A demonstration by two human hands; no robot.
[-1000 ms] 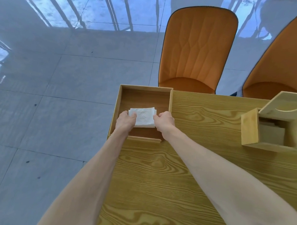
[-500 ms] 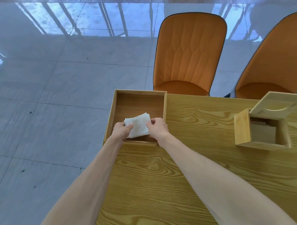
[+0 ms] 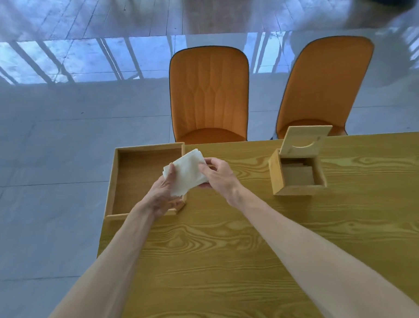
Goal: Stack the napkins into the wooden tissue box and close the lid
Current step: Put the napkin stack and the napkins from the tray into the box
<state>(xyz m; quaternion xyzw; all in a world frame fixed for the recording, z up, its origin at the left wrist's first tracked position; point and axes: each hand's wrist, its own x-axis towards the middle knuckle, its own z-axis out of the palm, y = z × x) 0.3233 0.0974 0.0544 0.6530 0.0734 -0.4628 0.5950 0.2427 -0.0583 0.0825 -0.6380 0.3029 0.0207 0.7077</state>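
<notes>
A white stack of napkins (image 3: 187,171) is held tilted in the air above the right rim of a shallow wooden tray (image 3: 135,177). My left hand (image 3: 165,195) grips its near-left edge from below. My right hand (image 3: 217,174) pinches its right edge. The wooden tissue box (image 3: 296,177) stands to the right on the table, apart from both hands. Its lid (image 3: 305,140) is hinged up at the back and shows a half-round cut-out. The box's inside looks brown and holds no napkins that I can see.
The yellow wood-grain table (image 3: 223,255) ends just left of the tray, with grey tiled floor beyond. Two orange chairs (image 3: 210,96) (image 3: 324,89) stand behind the far edge.
Both hands lifted the napkin stack out of the tray and carried it up and to the right, over the tray's right rim. The stack has tilted.
</notes>
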